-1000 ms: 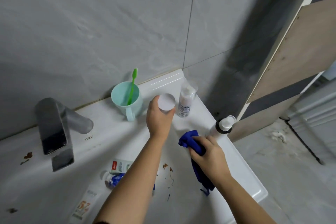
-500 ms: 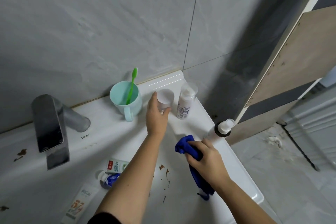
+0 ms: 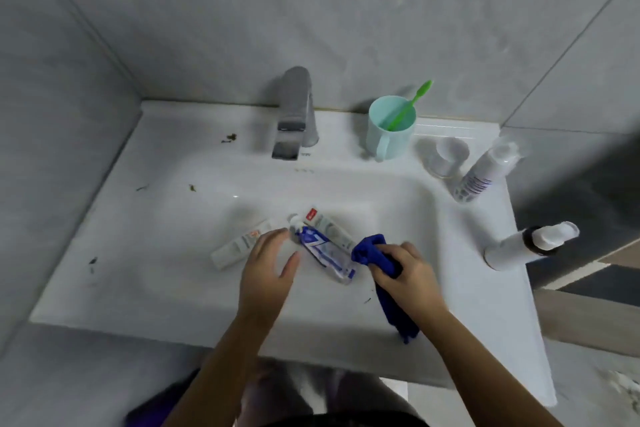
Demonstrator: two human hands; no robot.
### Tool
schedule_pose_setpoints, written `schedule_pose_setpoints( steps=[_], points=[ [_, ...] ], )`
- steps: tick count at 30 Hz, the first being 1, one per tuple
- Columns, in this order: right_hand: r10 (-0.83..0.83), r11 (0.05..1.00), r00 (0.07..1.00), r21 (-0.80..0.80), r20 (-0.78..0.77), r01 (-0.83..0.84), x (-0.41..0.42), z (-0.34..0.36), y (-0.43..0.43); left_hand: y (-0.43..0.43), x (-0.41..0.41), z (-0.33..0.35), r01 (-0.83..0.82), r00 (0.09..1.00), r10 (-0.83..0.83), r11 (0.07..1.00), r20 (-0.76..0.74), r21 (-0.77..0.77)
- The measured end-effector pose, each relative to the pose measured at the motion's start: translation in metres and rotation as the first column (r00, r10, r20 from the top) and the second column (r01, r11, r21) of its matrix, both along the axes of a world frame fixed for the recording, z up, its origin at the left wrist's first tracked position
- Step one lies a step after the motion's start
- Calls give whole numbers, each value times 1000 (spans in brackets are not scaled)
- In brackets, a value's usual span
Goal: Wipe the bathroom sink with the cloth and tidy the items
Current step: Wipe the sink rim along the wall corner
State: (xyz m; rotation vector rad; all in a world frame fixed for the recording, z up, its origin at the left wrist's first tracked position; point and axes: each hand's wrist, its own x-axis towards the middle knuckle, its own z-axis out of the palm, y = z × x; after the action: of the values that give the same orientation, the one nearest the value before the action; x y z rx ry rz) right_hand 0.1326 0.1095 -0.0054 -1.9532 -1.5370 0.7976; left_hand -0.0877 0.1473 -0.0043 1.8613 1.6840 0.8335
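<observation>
Head view: left hand, open and empty, has left the far translucent plastic jar for the near blue-printed tube, so tidying continues; right hand clutches crumpled blue cloth.

Left hand off the jar, now over the tubes.

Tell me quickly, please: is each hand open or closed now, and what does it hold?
Left hand: open, fingers relaxed by the tubes, holding nothing.
Right hand: closed, gripping the blue cloth.
</observation>
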Motion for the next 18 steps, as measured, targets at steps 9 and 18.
schedule_pose_setpoints(
  steps=[9,18],
  points=[
    [366,929,928,-88,76,-359,-114,-10,-13,-86,-149,-23,-264,944,262,964,-200,17],
    [491,828,782,75,384,-556,-213,-47,-26,-105,-236,-62,-152,952,136,988,-273,-38]
  ],
)
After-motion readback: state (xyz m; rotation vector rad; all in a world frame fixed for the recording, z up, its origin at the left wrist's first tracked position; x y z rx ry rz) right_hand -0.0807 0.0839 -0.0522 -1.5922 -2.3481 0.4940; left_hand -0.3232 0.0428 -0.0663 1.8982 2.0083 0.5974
